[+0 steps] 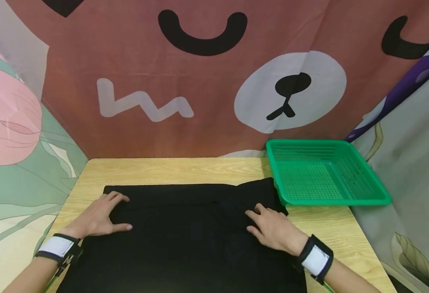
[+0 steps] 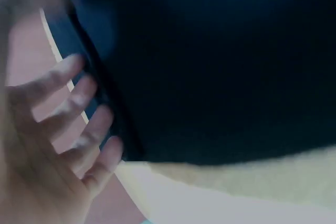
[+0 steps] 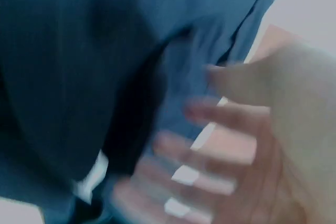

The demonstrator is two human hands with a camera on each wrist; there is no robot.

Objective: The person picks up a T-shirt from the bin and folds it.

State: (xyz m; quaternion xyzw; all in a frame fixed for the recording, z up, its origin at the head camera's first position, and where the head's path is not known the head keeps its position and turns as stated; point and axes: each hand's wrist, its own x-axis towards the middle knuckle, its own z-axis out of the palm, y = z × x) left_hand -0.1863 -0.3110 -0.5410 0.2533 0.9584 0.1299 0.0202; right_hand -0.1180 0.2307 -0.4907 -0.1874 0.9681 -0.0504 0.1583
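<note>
A large black piece of cloth [image 1: 185, 236], perhaps a garment, is spread over the table, its near part running out of the head view. Over its upper left edge is my left hand [image 1: 102, 215], with fingers and thumb spread apart. In the left wrist view its fingertips [image 2: 109, 150] lie along a seam or fold near the cloth's border [image 2: 220, 103]. My right hand [image 1: 273, 228] is at the cloth's right side, fingers loosely bent. The right wrist view is blurred; there the fingers [image 3: 173, 145] are spread beside a raised fold, and whether they touch it I cannot tell.
A green plastic basket [image 1: 335, 202] stands at the table's back right corner, close to the cloth's upper right corner. The wooden table [image 1: 170, 169] shows behind the cloth and to its right. Printed curtains [image 1: 207, 134] hang behind and at both sides.
</note>
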